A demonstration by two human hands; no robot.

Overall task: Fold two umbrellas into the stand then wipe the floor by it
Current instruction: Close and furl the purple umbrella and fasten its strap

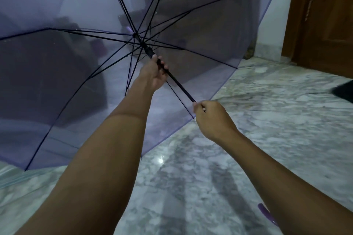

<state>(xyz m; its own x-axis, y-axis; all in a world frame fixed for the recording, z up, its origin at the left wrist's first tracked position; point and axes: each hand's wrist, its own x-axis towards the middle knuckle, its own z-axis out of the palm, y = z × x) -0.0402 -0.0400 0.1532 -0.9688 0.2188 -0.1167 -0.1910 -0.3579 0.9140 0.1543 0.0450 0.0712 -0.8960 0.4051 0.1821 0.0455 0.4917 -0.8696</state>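
Note:
A see-through purple umbrella (76, 86) is fully open and fills the upper left, its black ribs spreading from the hub. My left hand (155, 74) grips the black shaft just below the runner. My right hand (212, 118) is closed around the lower end of the shaft (181, 86), near the canopy's edge. The purple curved handle (266, 213) pokes out from under my right forearm. No stand shows; dark shapes behind the canopy are blurred.
Grey marbled floor (267, 120) spreads out below and to the right, with a bright light reflection. A brown wooden door (324, 15) stands at the upper right beside a white wall. A dark object (343, 90) lies at the right edge.

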